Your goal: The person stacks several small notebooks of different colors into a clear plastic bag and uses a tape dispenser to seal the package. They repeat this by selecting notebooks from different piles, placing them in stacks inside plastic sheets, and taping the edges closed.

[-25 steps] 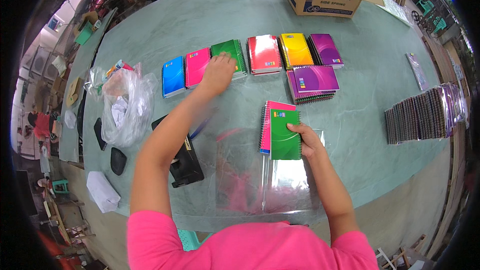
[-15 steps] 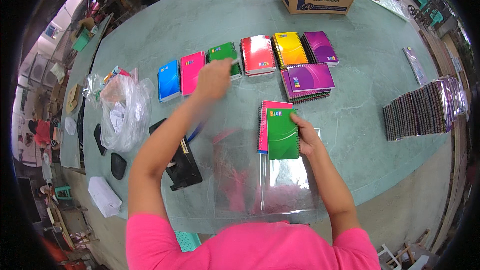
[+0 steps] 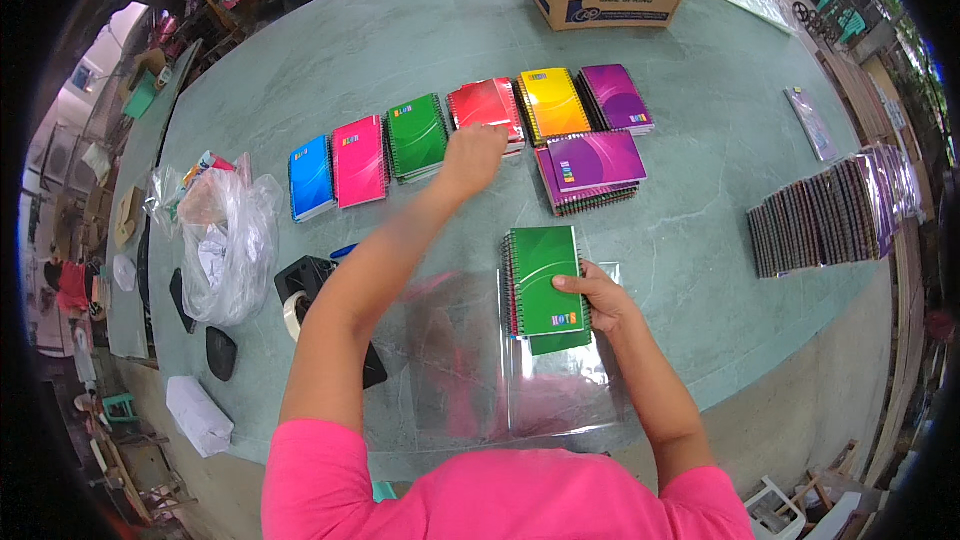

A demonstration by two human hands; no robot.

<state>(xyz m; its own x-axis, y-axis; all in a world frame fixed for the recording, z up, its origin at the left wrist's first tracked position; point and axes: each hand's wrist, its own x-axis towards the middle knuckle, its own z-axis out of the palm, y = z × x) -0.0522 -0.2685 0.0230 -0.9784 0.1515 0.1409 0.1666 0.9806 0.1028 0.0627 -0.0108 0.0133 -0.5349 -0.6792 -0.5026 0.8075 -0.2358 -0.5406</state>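
My right hand (image 3: 606, 300) grips a small pile of spiral notebooks with a green notebook (image 3: 546, 275) on top, thumb over its edge. Edges of other notebooks, one green, show beneath. At the row of notebook stacks, my left hand (image 3: 474, 158) has its fingers curled at the near edge of the red notebook (image 3: 482, 105); the fingertips are partly hidden. Left of it stand stacks topped by a green notebook (image 3: 417, 135), a pink notebook (image 3: 359, 160) and a blue notebook (image 3: 311, 177). Rightward are a yellow notebook (image 3: 553, 105) and a purple notebook (image 3: 614, 98).
Clear plastic sleeves (image 3: 560, 395) lie below the held pile. More purple-topped notebooks (image 3: 600, 160) lie nearer me. A black tape dispenser (image 3: 300, 278) sits under my left forearm, near a plastic bag (image 3: 235, 270). Wrapped notebooks (image 3: 830, 215) stand right; a carton (image 3: 610, 5) stands at the back.
My left hand has moved right from the green stack to the red one. The held pile now has a green notebook turned the other way on top. The view has shifted slightly.
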